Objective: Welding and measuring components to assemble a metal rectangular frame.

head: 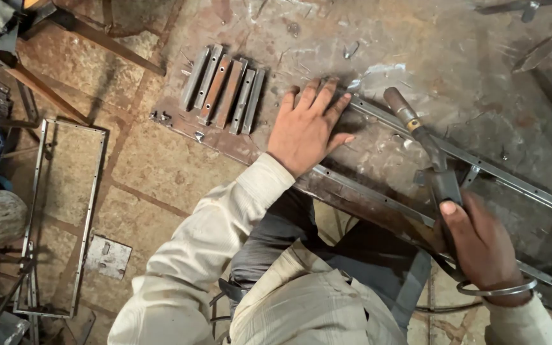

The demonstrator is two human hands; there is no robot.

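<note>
Left hand [306,124], centre of frame: flat, palm down, fingers spread apart, pressing on the scuffed steel work plate [429,57]. Fingertips reach the upper rail of the long thin grey metal angle frame [512,180], which runs diagonally from frame centre down to the right edge. Heel of the hand sits near the frame's lower rail; cream sleeve trails down toward lower centre.

Right hand [480,246], lower right: fingers wrapped tight around the dark handle of the welding electrode holder [426,144], thumb on top of the grip. The holder's brown, worn nose points up-left, ending just right of the left hand's fingertips, over the frame's upper rail. Can't tell if the nose touches the rail. Thin metal bangle [496,291] on the right wrist. Dark cable loops below the hand.

Upper centre-left: a row of short rusty and grey steel bar offcuts [225,89], laid side by side on the plate edge, just left of the left hand, not touching it.

Left of frame: a second thin rectangular grey metal frame [65,217] lying flat on the stone-tile floor, well apart from both hands. Small square drilled steel plate [107,257] just beside its lower right.
</note>
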